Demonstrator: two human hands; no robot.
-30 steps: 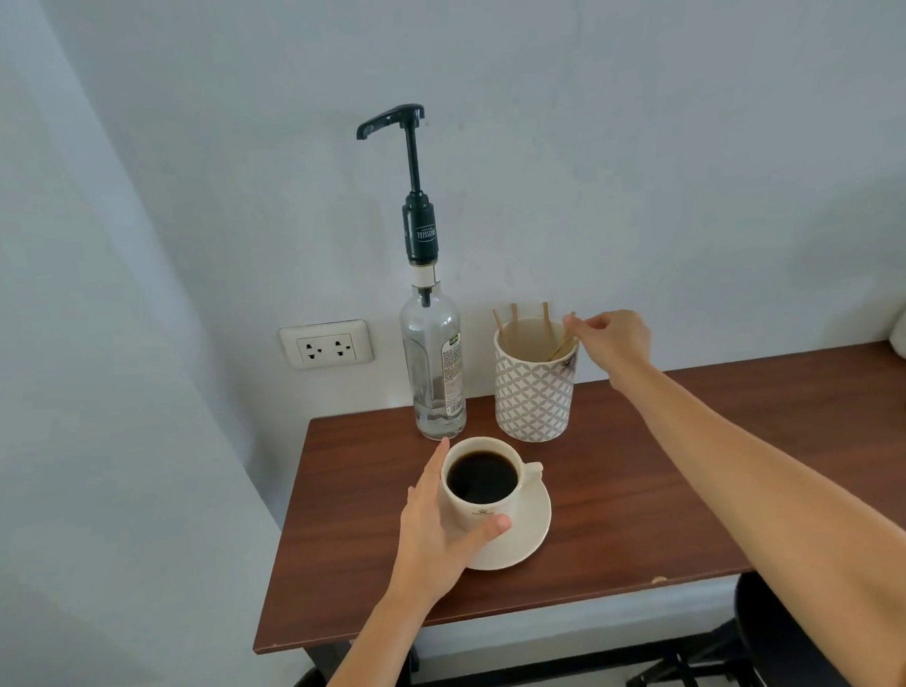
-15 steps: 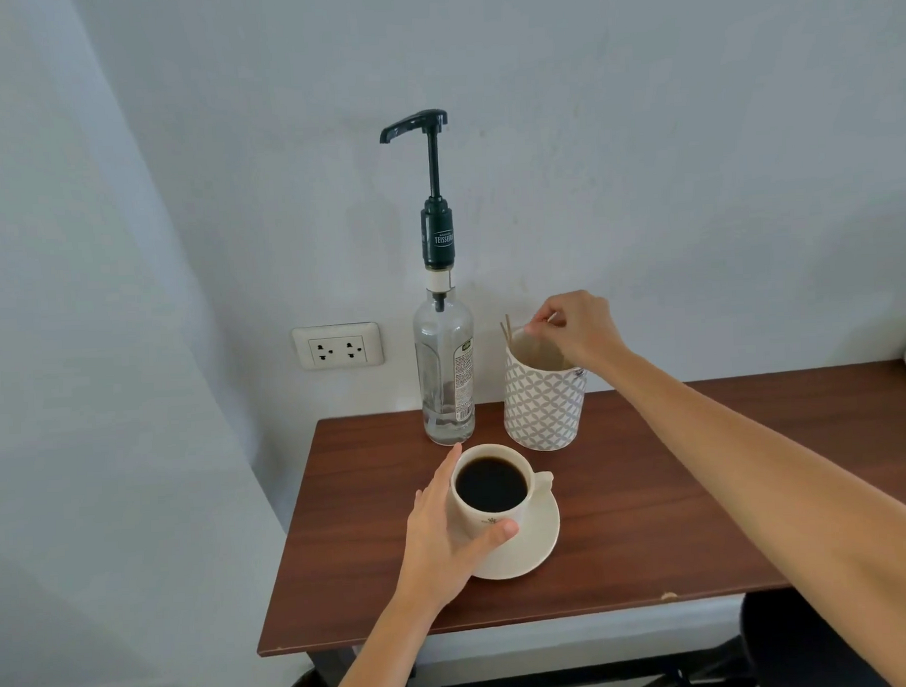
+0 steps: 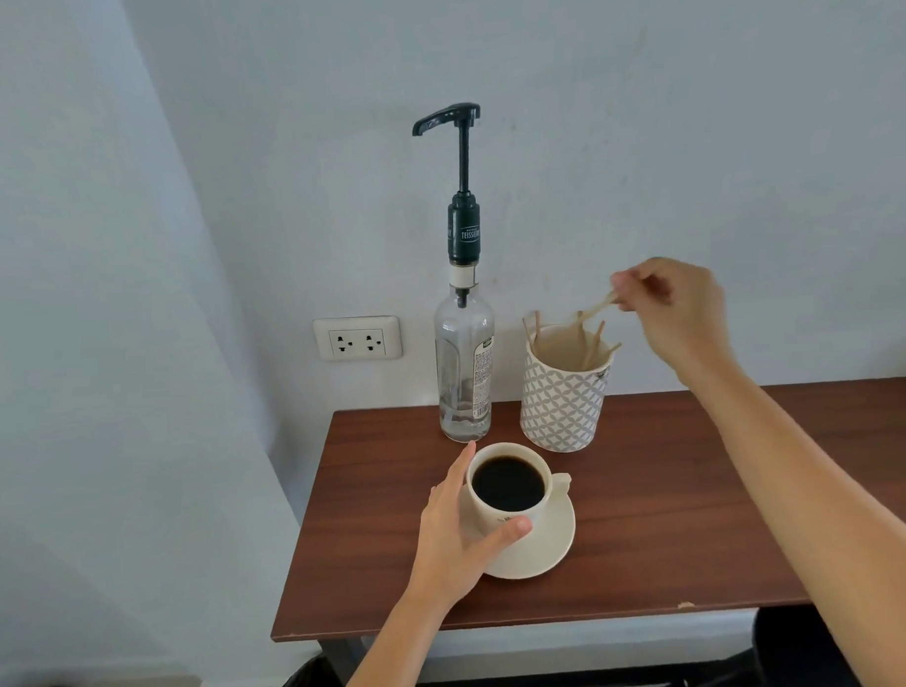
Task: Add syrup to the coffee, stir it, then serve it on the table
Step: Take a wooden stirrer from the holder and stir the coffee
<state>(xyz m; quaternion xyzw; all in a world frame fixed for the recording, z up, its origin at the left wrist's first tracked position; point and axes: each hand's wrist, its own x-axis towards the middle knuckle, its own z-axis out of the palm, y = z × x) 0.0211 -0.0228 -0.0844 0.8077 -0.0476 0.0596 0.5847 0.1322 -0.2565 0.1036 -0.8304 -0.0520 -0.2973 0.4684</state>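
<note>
Hands (image 3: 455, 536) on coffee cup (image 3: 507, 488) — stirrer (image 3: 601, 307)

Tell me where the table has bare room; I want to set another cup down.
The table is bare right of the saucer and patterned cup, under the right hand's forearm. A narrow strip lies left of the left hand. Around the syrup bottle it is crowded.

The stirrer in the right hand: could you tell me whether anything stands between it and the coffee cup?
Nothing visible does. The right hand holds the stirrer above the patterned holder, and the coffee cup sits open below and to the left, with the left hand only on its side.
</note>
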